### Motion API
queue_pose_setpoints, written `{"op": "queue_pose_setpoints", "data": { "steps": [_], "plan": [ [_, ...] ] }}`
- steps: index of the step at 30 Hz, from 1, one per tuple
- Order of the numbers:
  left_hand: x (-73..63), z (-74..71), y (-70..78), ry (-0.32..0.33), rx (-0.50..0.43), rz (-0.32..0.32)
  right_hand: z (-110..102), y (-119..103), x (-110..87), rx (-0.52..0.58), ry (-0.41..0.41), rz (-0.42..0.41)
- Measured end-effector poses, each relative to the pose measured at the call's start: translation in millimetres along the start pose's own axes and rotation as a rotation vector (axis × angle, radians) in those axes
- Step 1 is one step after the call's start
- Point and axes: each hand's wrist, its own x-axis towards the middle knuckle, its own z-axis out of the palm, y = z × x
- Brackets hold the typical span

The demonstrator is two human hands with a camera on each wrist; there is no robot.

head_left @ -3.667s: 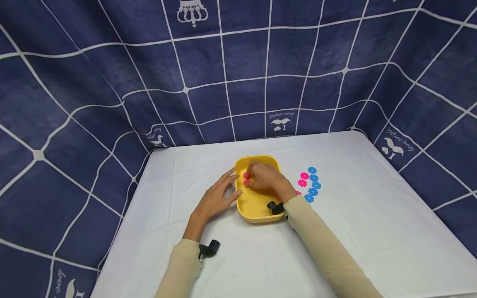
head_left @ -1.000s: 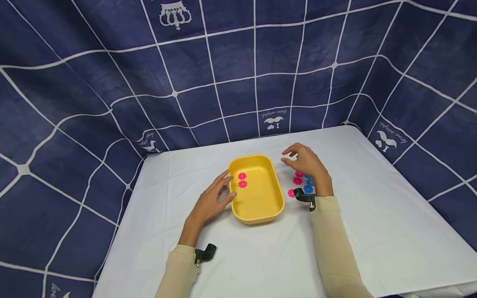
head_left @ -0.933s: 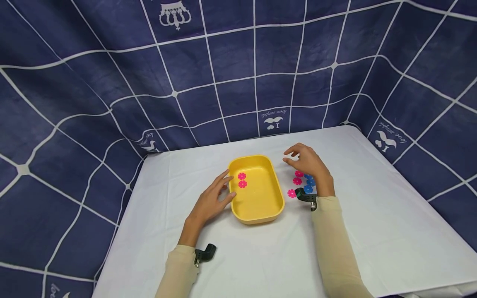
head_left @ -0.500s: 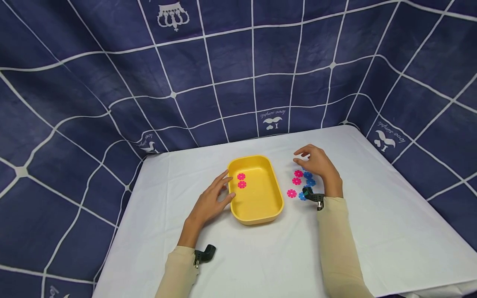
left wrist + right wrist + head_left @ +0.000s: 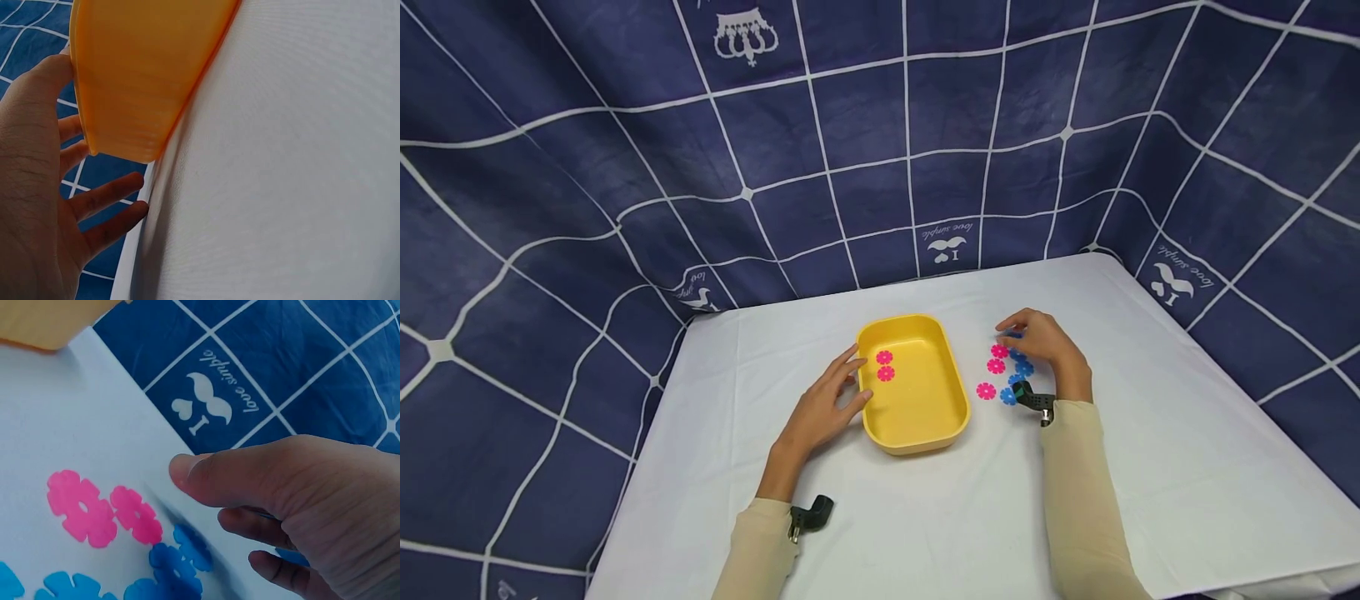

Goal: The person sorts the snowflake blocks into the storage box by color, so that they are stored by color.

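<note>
Blue flower pieces [image 5: 1024, 367] lie under the parted right grip [image 5: 1047, 340], while the spread left grip [image 5: 822, 408] touches the yellow tray [image 5: 921, 410].

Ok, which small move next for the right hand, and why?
I'd likely lower the right hand and pinch the nearest pink flower piece: the hand hovers close to it, seemingly holding nothing, and the yellow tray holds only two pink pieces.

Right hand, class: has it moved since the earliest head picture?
Yes, rightward: the right hand was left of the middle moustache print on the blue curtain; now right of it.
</note>
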Motion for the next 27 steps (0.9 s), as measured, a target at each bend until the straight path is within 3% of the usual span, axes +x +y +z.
{"op": "queue_pose_setpoints", "data": {
  "steps": [10,19,27],
  "plan": [
    [-5.5,2.7,0.9,-0.015,-0.025,-0.045,8.2,20.9,-2.1,0.019,-0.073,0.007],
    [-13.5,5.2,0.8,-0.01,-0.04,-0.047,18.6,28.7,-1.7,0.032,-0.063,-0.044],
    [-6.1,2.1,2.4,0.0,-0.028,-0.035,16.6,29.4,2.3,0.015,-0.018,-0.085]
  ]
}}
